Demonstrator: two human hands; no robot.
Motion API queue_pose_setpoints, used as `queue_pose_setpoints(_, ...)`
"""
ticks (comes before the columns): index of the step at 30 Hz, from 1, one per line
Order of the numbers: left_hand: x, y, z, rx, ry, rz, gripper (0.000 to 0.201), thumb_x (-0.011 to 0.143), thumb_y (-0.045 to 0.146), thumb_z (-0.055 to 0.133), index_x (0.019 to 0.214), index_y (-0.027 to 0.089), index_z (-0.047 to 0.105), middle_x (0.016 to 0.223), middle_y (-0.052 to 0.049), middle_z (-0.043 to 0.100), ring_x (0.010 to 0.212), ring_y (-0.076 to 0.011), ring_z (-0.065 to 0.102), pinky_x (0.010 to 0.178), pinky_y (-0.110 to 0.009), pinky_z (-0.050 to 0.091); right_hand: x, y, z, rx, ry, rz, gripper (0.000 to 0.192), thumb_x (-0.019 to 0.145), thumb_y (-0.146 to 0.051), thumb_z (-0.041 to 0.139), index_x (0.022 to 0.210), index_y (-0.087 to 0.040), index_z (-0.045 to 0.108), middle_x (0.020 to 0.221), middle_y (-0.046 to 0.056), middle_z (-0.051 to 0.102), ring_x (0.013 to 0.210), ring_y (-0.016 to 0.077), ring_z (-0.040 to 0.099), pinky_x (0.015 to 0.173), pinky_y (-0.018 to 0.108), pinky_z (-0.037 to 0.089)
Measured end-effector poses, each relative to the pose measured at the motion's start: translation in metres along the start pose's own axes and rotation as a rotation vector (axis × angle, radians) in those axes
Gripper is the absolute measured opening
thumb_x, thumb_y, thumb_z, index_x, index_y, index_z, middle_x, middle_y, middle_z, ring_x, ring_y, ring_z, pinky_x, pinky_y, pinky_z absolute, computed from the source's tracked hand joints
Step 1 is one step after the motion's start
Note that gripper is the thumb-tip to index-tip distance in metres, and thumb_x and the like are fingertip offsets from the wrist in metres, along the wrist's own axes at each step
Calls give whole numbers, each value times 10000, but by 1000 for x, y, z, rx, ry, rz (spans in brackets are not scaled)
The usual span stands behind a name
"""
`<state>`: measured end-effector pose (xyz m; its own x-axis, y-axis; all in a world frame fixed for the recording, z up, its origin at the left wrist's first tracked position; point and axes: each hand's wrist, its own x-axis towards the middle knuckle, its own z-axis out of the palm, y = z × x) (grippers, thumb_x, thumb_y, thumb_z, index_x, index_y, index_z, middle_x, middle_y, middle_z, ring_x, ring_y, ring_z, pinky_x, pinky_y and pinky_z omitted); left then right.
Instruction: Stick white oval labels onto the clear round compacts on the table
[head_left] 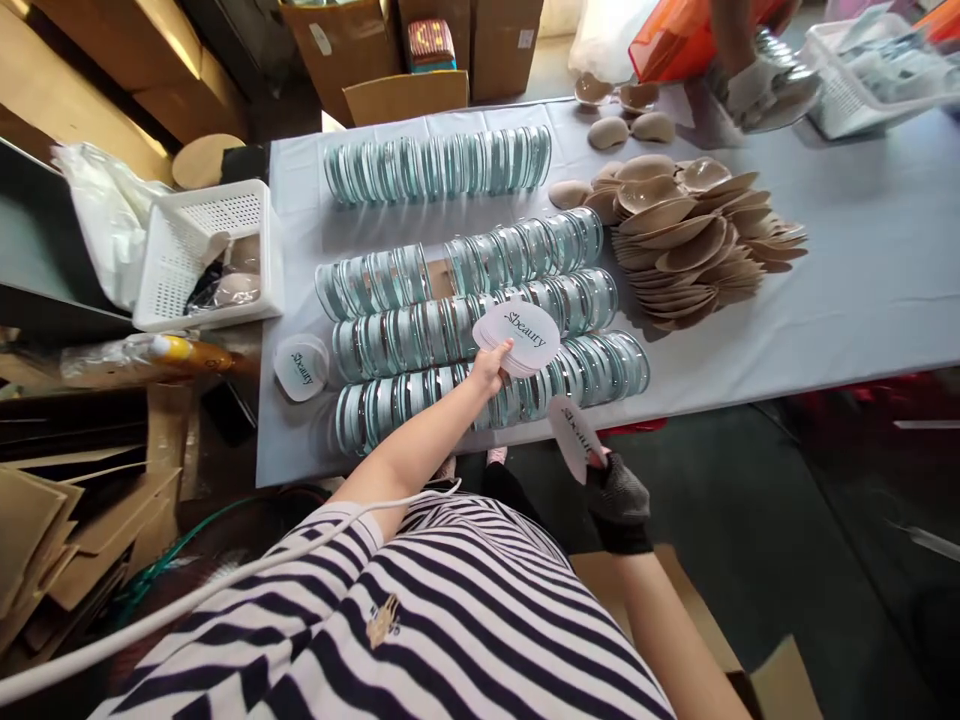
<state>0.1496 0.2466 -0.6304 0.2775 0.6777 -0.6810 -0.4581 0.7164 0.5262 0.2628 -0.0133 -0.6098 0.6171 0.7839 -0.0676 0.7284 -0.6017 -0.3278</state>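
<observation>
The bare left hand [491,371] pinched a stack of white oval printed cards [529,338] above rows of clear, round-edged containers [401,343]. Below and right of the stack, near but apart, the grey-gloved right hand [619,498] pinched a single white oval card [573,437], its long axis slanting toward the palm. Left fingers beneath the stack were hidden.

1. Table [862,300], grey-clothed.
2. Clear round pieces [435,165] in four rows, left and middle.
3. Cards [301,367] near the left edge.
4. Cups [701,245] piled right of the rows, four more beyond.
5. Basket [834,95], far right.
</observation>
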Motion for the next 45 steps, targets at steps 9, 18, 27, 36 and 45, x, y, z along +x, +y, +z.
queue_pose_setpoints(9, -4, -6, -2, 33, -42, 12, 359, 758, 91, 754, 1107, 139, 689, 1105, -92, 748, 1202, -254, 634, 1110, -426, 462, 72, -71, 20, -251, -526, 8, 395, 1012, -391, 350, 1278, -148, 513, 1009, 155, 706, 886, 247, 685, 690, 298, 412)
queue_pose_setpoints(18, -2, -8, -6, 50, -61, 21, 346, 709, 113, 797, 1043, 140, 710, 1024, -86, 764, 1167, -264, 651, 1100, -441, 467, 88, -58, 35, -150, -393, -41, 285, 997, -307, 385, 1107, -166, 606, 974, 114, 706, 818, 205, 653, 636, 269, 351)
queue_pose_setpoints(27, -8, -9, -5, 84, -59, 32, 417, 689, 152, 825, 1088, 144, 706, 1053, -98, 757, 1184, -272, 639, 1103, -443, 456, 78, -54, 72, 143, -294, 61, 317, 970, -338, 400, 1047, -159, 650, 951, 112, 710, 782, 192, 621, 646, 263, 362)
queue_pose_setpoints(36, -8, -14, -6, 84, -99, 79, 436, 691, 141, 818, 1110, 140, 698, 1049, -91, 757, 1169, -267, 645, 1091, -435, 459, 96, -56, 78, 794, -577, 269, 318, 831, -406, 450, 987, -173, 599, 524, -1, 537, 470, 166, 530, 499, 266, 419)
queue_pose_setpoints(45, -5, -16, -8, 78, -85, 108, 491, 692, 137, 819, 1163, 161, 684, 1074, -81, 755, 1183, -257, 640, 1113, -431, 436, 100, -44, 67, 1177, -852, 256, 247, 829, -376, 495, 1013, -217, 537, 510, -97, 328, 411, 101, 314, 437, 209, 300)
